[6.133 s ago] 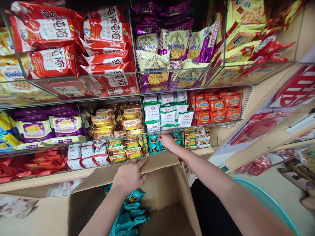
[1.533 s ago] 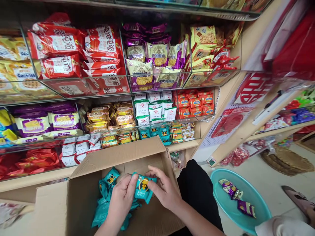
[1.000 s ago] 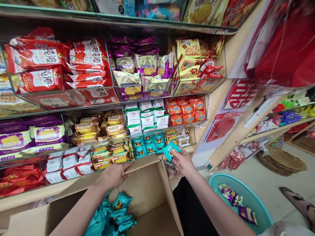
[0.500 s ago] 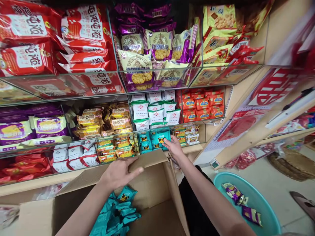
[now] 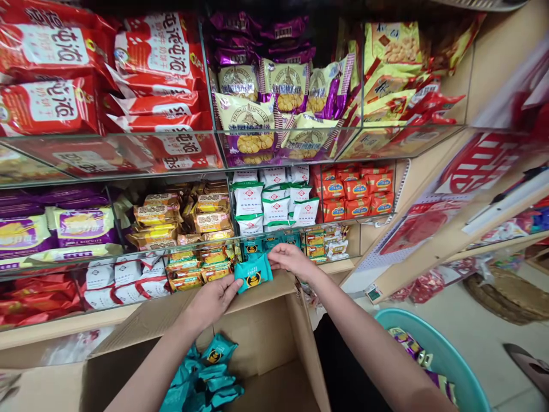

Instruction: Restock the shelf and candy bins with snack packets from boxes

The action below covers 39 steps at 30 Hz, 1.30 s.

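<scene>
A teal snack packet (image 5: 254,273) is stretched between my two hands, just above the far flap of the cardboard box (image 5: 266,332). My left hand (image 5: 213,300) pinches its left end between thumb and fingers. The right end is gripped by my right hand (image 5: 292,261). Behind it, more teal packets sit in a low shelf compartment, partly hidden by the held one. Inside the box, a heap of the same teal packets (image 5: 206,377) lies on the left, partly covered by my left forearm.
Glass-fronted shelves hold red biscuit bags (image 5: 51,103), purple-and-cream biscuit packs (image 5: 253,131), white-and-green packets (image 5: 277,207) and small red packets (image 5: 355,189). To the right on the floor stands a teal tub (image 5: 433,332) with purple packets in it.
My right hand has drawn back from the low shelf toward the box. My left hand, spread open before, has closed on the left end of a teal packet.
</scene>
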Available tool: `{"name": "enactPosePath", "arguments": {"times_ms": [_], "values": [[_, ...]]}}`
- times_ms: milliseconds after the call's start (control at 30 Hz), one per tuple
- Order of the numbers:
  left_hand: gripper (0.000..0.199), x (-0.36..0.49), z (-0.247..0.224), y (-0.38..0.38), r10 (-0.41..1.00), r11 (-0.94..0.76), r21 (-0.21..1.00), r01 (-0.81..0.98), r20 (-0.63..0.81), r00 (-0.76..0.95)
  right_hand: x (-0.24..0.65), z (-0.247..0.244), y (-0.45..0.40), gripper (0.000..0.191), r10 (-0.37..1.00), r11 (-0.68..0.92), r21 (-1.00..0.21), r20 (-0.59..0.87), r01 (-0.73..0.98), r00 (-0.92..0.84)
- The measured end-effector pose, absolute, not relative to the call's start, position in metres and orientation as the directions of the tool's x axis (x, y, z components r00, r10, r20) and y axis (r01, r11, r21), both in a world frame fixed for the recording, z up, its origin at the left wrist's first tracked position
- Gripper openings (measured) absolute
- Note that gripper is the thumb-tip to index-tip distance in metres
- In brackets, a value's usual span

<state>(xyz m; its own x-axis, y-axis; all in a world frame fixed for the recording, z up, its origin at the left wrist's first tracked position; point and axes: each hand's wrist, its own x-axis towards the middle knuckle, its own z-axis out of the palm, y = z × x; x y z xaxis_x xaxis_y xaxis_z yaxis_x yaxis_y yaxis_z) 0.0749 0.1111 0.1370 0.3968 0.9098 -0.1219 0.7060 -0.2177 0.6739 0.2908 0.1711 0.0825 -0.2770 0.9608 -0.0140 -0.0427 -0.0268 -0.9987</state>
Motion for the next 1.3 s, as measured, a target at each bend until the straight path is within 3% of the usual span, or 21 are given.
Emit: {"name": "enactPosePath", "arguments": {"times_ms": [67,167,367,700,833,900,1000,1300], "values": [[0.035,0.074,0.138,0.110,0.916,-0.212,0.666,0.715,-0.121,0.384,0.298,0.064,0.178,0.022,0.998,-0.020,-0.978,-0.030,0.206,-0.048],[0.035,0.074,0.138,0.109,0.929,-0.198,0.661,0.724,-0.109,0.354,0.303,0.043,0.187,0.019,0.995,-0.061,-0.786,-0.002,0.615,0.096],[0.032,0.074,0.140,0.108,0.955,-0.171,0.624,0.762,-0.087,0.285,0.303,0.044,0.198,0.027,0.999,-0.040,-0.541,-0.017,0.840,0.036],[0.034,0.074,0.139,0.110,0.954,-0.182,0.606,0.774,-0.081,0.288,0.300,0.052,0.199,0.025,0.999,0.006,-0.358,-0.031,0.934,-0.018],[0.035,0.075,0.138,0.111,0.958,-0.193,0.587,0.786,-0.062,0.282,0.300,0.058,0.199,0.041,0.990,0.144,-0.247,0.034,0.958,-0.140],[0.035,0.075,0.138,0.111,0.956,-0.193,0.599,0.777,-0.064,0.286,0.299,0.060,0.202,0.034,0.980,0.198,-0.204,0.009,0.959,-0.201],[0.034,0.075,0.137,0.110,0.955,-0.189,0.614,0.767,-0.066,0.288,0.298,0.059,0.207,0.022,0.973,0.220,-0.201,-0.024,0.954,-0.230],[0.035,0.075,0.138,0.110,0.960,-0.172,0.589,0.790,-0.080,0.268,0.308,0.054,0.218,0.023,0.957,0.272,-0.232,-0.035,0.934,-0.287]]}}
